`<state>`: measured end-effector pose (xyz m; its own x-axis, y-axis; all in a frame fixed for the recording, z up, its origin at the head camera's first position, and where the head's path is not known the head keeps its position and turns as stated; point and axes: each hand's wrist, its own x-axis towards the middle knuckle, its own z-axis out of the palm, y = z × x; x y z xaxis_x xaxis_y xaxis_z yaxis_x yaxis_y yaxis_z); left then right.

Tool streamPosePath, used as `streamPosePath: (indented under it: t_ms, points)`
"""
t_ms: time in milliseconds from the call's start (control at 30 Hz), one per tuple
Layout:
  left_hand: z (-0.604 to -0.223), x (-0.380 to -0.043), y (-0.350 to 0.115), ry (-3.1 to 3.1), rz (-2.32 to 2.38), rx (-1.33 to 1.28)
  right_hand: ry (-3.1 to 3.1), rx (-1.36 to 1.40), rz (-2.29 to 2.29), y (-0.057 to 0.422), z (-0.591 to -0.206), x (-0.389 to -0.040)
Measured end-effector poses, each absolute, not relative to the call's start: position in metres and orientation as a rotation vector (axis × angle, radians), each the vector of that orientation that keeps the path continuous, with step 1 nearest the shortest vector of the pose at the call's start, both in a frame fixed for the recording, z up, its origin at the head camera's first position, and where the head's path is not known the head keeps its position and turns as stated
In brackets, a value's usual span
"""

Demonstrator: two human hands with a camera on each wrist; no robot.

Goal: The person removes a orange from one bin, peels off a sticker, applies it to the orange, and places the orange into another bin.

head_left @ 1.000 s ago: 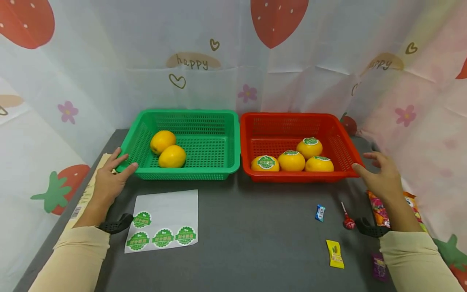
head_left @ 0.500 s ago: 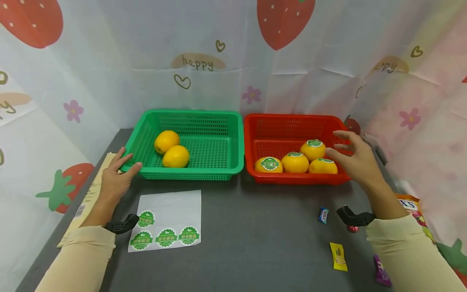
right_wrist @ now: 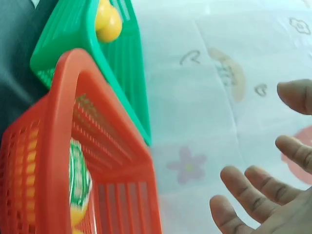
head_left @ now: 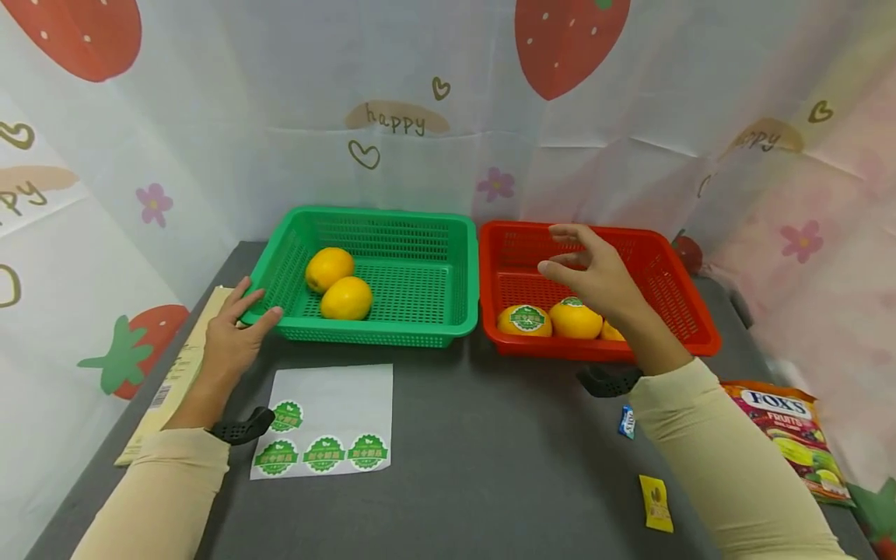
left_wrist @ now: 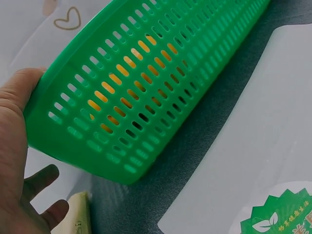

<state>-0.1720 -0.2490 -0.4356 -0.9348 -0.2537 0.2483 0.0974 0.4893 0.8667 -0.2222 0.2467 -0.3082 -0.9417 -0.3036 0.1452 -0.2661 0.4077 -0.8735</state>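
Observation:
My left hand (head_left: 234, 334) is at the near-left corner of the green basket (head_left: 381, 330), its thumb touching the rim and its other fingers spread. Two yellow-orange fruits (head_left: 347, 299) without visible stickers lie in that basket's left part. Over the red basket (head_left: 672, 272) hovers my right hand (head_left: 598, 276), fingers spread and apart, holding nothing. Along the red basket's front sit fruits with green round stickers, among them one fruit (head_left: 514, 327) at the left and another fruit (head_left: 574, 320) beside it. My right hand and forearm hide others.
A white sheet (head_left: 336, 397) with several green stickers (head_left: 324, 454) lies before the green basket. On the right are a blue-wrapped candy (head_left: 627, 421), a yellow packet (head_left: 656, 504) and a FOX'S candy bag (head_left: 794, 435). A cream-coloured package (head_left: 171, 377) lies along the left edge.
My right hand has left the red basket's right side and moved leftward and up over it. My left hand keeps its place at the green basket's corner. The view has shifted slightly.

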Motion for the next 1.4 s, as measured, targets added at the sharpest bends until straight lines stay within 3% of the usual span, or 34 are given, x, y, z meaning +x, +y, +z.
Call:
streamPosePath:
  t_ms: [767,1400]
  points:
    - [-0.440,-0.174,-0.227,-2.376,-1.397,0.108,2.225,-0.882,-1.134,0.123,-0.325,-0.300]
    - [-0.443,-0.162,-0.212,-2.347,-1.438,0.073,2.231,-1.002,-0.760,0.071,-0.358,-0.322]
